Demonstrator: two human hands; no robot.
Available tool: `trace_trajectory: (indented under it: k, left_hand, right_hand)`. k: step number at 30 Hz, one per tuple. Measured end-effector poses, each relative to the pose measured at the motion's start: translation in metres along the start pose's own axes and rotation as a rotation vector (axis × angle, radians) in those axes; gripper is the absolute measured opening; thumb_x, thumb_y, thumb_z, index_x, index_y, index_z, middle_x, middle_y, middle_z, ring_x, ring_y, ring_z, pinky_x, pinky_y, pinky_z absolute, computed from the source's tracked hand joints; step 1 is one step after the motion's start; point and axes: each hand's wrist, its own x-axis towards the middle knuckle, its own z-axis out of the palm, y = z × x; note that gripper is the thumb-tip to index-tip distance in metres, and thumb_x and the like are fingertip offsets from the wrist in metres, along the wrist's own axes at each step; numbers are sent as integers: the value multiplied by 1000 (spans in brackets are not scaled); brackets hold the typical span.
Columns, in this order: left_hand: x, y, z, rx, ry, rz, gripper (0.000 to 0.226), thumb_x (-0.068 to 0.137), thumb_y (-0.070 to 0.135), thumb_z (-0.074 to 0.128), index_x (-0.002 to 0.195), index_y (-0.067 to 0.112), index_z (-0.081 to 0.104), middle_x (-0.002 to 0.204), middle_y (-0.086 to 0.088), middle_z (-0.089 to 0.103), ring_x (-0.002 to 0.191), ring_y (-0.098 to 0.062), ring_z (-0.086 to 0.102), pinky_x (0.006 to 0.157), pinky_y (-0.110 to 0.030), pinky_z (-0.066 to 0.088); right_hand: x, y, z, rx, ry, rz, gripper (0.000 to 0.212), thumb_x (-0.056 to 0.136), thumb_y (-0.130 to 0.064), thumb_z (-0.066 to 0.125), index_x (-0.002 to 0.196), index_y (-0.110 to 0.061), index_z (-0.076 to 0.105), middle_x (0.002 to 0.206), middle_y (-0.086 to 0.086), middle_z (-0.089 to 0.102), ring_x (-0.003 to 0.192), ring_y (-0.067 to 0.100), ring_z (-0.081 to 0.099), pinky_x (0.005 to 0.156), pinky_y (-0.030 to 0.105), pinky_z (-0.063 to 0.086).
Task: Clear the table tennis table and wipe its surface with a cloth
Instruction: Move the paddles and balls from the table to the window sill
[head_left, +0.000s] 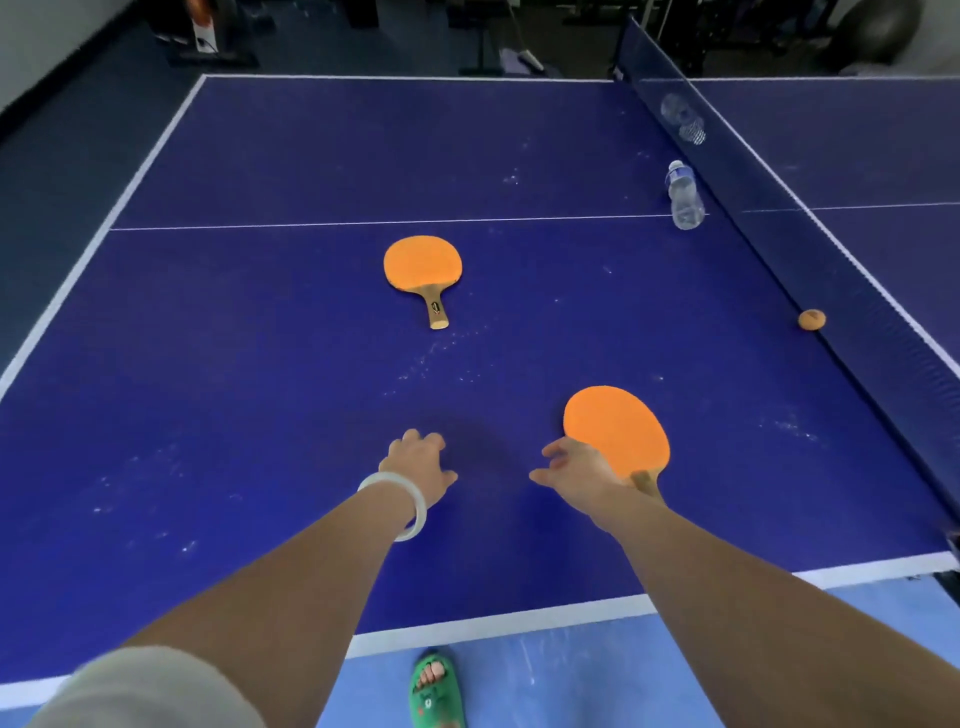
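The blue table tennis table (260, 364) carries white dusty specks. An orange paddle (422, 262) lies near the middle, handle toward me. A second orange paddle (613, 426) lies closer, on the right. My right hand (576, 467) is over the inner side of its handle with fingers spread; only the handle's end shows past the hand. My left hand (418, 462), with a white bangle on the wrist, hovers above bare table to the left of it, fingers loosely curled and holding nothing. A clear water bottle (685, 197) stands by the net. An orange ball (811, 319) rests against the net.
The dark net (831, 270) runs along the right side, with the other half of the table beyond it. The table's near white edge is just in front of me. My foot in a green slipper (435, 691) stands on the blue floor. Gym equipment lines the far wall.
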Motion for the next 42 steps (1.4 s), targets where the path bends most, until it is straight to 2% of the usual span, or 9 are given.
trace_trajectory:
  k: [7,11,14,20,24,27,32,38,42]
  left_hand:
    - [34,15,4,170,-21,104,67,93,48,59,148,19,31,143,-7,32,128,-27,39,102,-39,42]
    - [47,51,20,167,-35,186,80,88,53,64,150,18,26,153,-8,21,142,-28,23,112,-43,31]
    - [51,76,37,208,-75,180,92,83,60,65,152,19,20,159,-10,11,148,-32,9,119,-49,19]
    - [56,108,71,317,-190,66,142,62,84,63,150,21,-27,153,-18,-39,139,-48,-33,111,-69,-11]
    - [59,106,82,325,-174,59,147,56,92,57,146,22,-36,146,-17,-49,134,-46,-42,109,-69,-17]
    - [60,103,84,321,-177,67,146,56,93,55,145,24,-38,144,-15,-51,133,-45,-44,110,-67,-19]
    - [60,103,87,338,-154,61,145,55,95,52,145,24,-37,147,-15,-48,135,-44,-41,113,-66,-13]
    - [61,104,86,338,-180,57,144,57,94,52,141,25,-41,144,-14,-52,133,-44,-44,112,-67,-13]
    - [61,103,84,317,-198,72,142,59,93,53,140,25,-42,142,-13,-55,129,-44,-48,110,-68,-15]
  right_hand:
    - [12,13,-13,-78,216,62,54,91,-28,69,139,-18,46,138,5,48,120,24,52,86,32,48]
    - [10,52,-33,-99,319,189,57,90,-27,68,141,-20,44,138,6,43,127,26,40,81,34,48]
    - [13,71,-36,-89,328,202,56,90,-26,66,141,-19,44,138,7,42,127,27,39,90,40,49]
    - [8,101,-35,-271,378,256,74,83,-41,76,141,-17,38,137,7,41,125,27,42,105,39,40]
    - [12,118,-34,-260,344,322,65,82,-45,76,127,-14,42,126,8,44,116,28,45,92,37,45]
    - [22,118,-32,-205,303,272,48,88,-37,71,116,-13,41,114,8,50,107,30,52,78,37,46]
    - [43,105,-30,-108,251,219,18,98,-23,53,99,-11,39,98,7,55,84,25,54,68,33,41]
    - [67,76,-19,28,240,133,17,97,-26,51,93,-12,43,82,7,61,68,28,63,59,41,56]
    - [89,45,-16,113,195,83,19,97,-30,53,91,-12,51,78,7,64,58,26,65,49,36,57]
